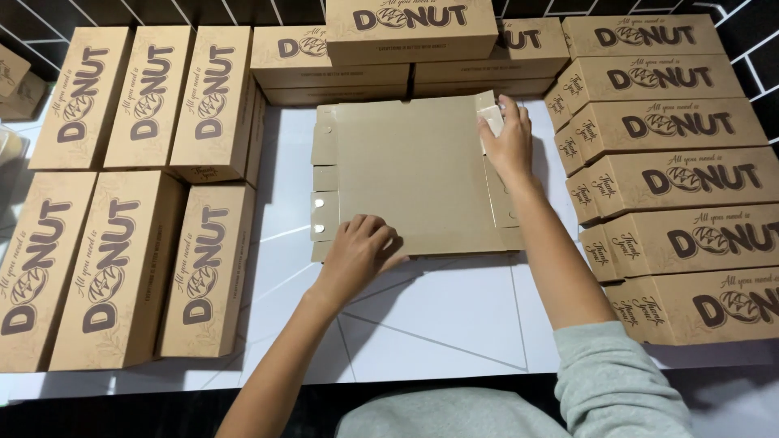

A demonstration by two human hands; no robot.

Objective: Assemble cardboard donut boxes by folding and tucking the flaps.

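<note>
My left hand (361, 247) is curled into a loose fist, knuckles pressing down on the near edge of the flat cardboard sheet (414, 174) lying in the middle of the frame on the white table (438, 316). My right hand (510, 142) is up at the sheet's upper right corner, fingers pinching the small side flap (489, 122) and bending it up off the sheet. Finished brown boxes (122, 268) crowd the left, more boxes (682, 170) stack down the right, and others line the top.
</note>
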